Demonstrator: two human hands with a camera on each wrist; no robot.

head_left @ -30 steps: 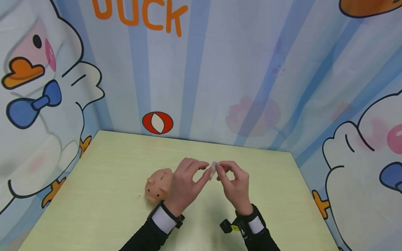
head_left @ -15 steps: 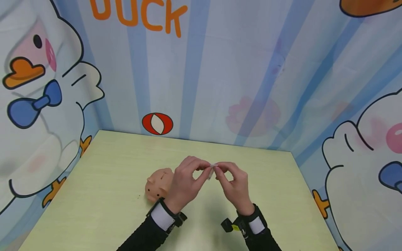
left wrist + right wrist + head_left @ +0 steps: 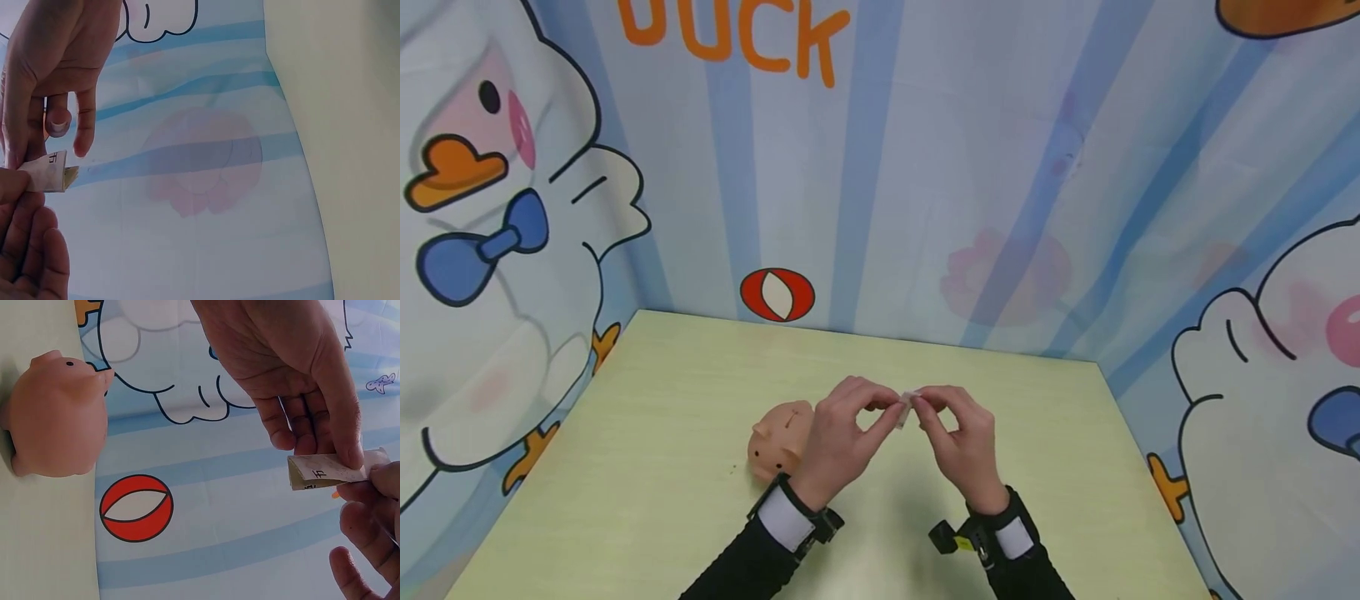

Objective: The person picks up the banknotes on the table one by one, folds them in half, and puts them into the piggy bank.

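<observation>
Between the two hands is a small folded paper note (image 3: 906, 408), pale with printed characters and a yellowish inner side. The left hand (image 3: 842, 442) pinches one side of it between thumb and fingertips. On the other side the right hand (image 3: 964, 442) pinches it in the same way. In the right wrist view the note (image 3: 325, 470) is creased, with its layers slightly apart at one end. A pink piggy bank (image 3: 778, 442) sits on the table just left of the left hand, which partly covers it in the head view.
The light yellow table (image 3: 685, 375) ends at a striped blue-and-white cloth wall (image 3: 880, 192) with printed ducks. Both wrists carry strapped cameras, the right one with a black block (image 3: 942, 537) sticking out inward.
The left fingers have closed in at the note's upper part, and the note has been turned and looks lower and smaller between the fingertips. Piggy bank and forearms stay nearly still.
</observation>
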